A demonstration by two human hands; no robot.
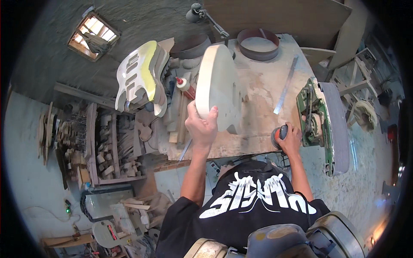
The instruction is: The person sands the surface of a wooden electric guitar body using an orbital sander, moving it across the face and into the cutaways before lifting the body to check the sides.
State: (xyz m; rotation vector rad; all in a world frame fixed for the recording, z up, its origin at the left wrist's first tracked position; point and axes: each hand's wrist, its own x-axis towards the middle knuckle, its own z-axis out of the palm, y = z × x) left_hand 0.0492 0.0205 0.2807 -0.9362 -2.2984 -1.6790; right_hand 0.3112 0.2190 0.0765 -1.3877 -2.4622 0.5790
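Observation:
My left hand grips the lower edge of a pale, unpainted electric guitar body. The body stands tilted on its edge above the workbench, its rounded rim toward the left and cutouts along its right side. My right hand is closed over a round black-and-red palm sander at the bench's front edge, apart from the guitar body. Just left of the body, a red-and-white squeeze bottle is by some wooden strips.
Stacked guitar bodies, the top one white with yellow, are at the bench's left. A steel ruler lies on the bench. A green belt sander stands at the right. Behind are a round dark hoop and a desk lamp.

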